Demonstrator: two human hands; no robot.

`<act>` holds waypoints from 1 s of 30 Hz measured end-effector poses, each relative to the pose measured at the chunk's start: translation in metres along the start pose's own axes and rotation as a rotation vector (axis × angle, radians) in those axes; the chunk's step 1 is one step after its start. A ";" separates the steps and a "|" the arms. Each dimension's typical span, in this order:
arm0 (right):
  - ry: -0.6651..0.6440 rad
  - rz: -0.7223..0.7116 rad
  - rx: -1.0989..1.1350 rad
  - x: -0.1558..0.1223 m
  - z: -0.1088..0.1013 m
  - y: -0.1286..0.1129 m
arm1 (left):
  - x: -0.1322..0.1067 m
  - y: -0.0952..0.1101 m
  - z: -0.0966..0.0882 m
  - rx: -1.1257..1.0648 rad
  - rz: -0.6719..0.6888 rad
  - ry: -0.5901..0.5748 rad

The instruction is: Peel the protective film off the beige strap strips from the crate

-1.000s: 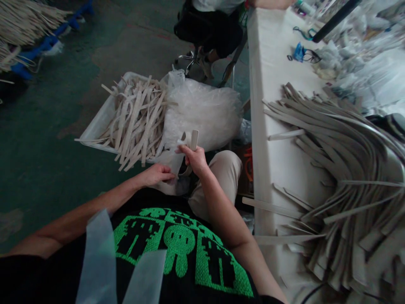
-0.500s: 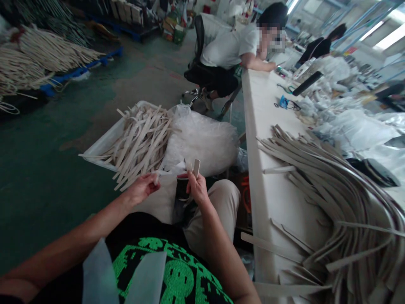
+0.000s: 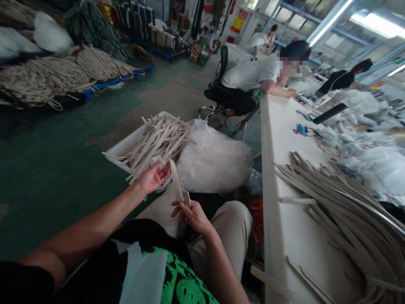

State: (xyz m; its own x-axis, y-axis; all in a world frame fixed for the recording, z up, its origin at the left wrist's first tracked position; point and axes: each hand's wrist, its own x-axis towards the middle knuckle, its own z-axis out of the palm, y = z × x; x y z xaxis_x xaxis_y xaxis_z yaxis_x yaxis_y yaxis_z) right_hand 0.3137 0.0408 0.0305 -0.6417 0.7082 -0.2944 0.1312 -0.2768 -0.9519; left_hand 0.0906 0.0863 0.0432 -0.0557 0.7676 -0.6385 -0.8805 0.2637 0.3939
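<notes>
My right hand [image 3: 194, 216] grips a flat beige strap [image 3: 176, 179] above my lap. One length of it rises toward my left hand, and a short rounded end stands beside it. My left hand [image 3: 155, 177] is held palm up with the fingers stretched out, close to the strap's upper end. A small bit of clear plastic [image 3: 160, 160] shows by its fingertips; whether it touches them I cannot tell. Just beyond lies a white bin [image 3: 118, 151] heaped with loose beige straps [image 3: 158, 137].
A stuffed translucent plastic bag [image 3: 215, 160] sits right of the bin. Along my right runs a white-covered table [image 3: 276, 126] bearing a bundle of long straps [image 3: 341, 211]. A co-worker [image 3: 253, 74] sits at its far end. Strap piles [image 3: 47, 80] lie on pallets at the left.
My left hand has opened from a pinch on white plastic and moved up. My right hand is lower, with a longer piece of strap showing. The view has tilted upward.
</notes>
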 end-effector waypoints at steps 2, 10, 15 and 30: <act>-0.034 0.018 -0.010 -0.001 -0.001 0.004 | 0.009 0.011 0.001 0.019 0.074 0.034; -0.194 0.093 -0.039 0.003 -0.006 0.015 | 0.016 0.010 -0.003 0.096 0.170 0.043; -0.181 -0.031 0.063 0.012 0.004 0.008 | -0.003 -0.027 -0.012 0.342 0.350 -0.070; 0.417 -0.050 -0.037 -0.002 -0.008 -0.015 | -0.001 -0.004 -0.014 0.152 0.176 0.150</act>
State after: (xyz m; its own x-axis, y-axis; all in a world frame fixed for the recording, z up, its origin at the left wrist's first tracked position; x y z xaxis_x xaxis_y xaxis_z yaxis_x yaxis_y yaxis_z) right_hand 0.3191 0.0493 0.0446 -0.2883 0.9245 -0.2496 0.1392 -0.2174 -0.9661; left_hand 0.0883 0.0761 0.0333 -0.2805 0.7173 -0.6378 -0.7710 0.2273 0.5948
